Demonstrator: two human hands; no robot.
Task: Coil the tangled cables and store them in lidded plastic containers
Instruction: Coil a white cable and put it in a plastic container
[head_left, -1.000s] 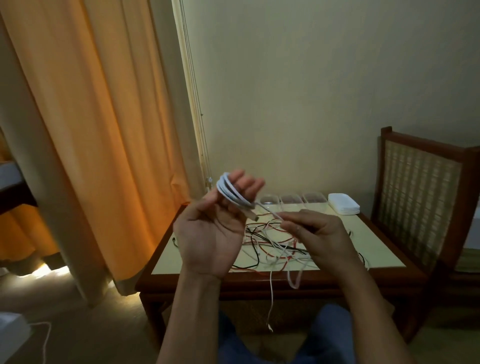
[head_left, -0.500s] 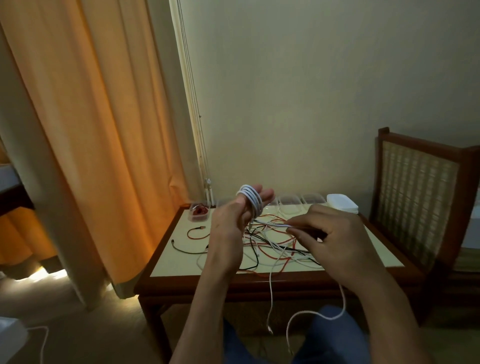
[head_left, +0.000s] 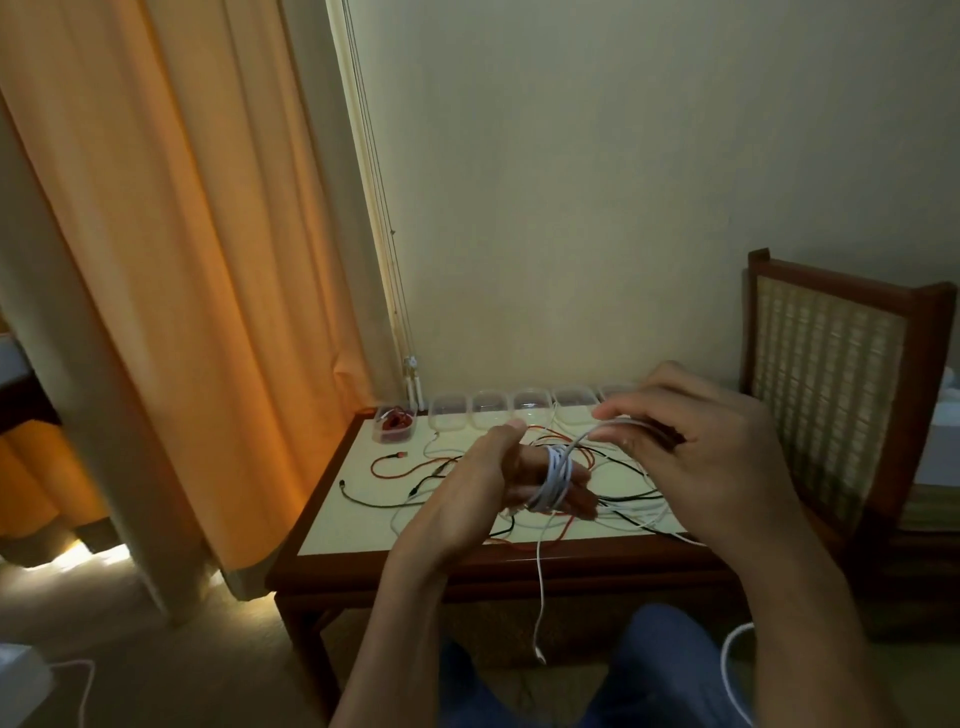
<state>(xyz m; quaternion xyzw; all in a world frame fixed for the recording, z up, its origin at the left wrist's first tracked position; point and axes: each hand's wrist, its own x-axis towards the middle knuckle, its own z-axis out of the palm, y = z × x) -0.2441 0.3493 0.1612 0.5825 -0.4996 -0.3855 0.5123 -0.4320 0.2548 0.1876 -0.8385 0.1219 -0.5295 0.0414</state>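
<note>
Pinching the thin white cable (head_left: 555, 470), the right hand (head_left: 691, 457) is winding it round the straight fingers (head_left: 581, 500) of the left hand (head_left: 485, 483); next, the dangling slack likely needs drawing up.

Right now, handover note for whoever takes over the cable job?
Left hand: fingers straight, white cable wound round them.
Right hand: pinches that cable's free run; the rest hangs off the table.
Done: red cable in the leftmost tub.
Left: finish this coil and tub it, coil the tangle on the table, fill the empty tubs, fit lids (none in view).
</note>
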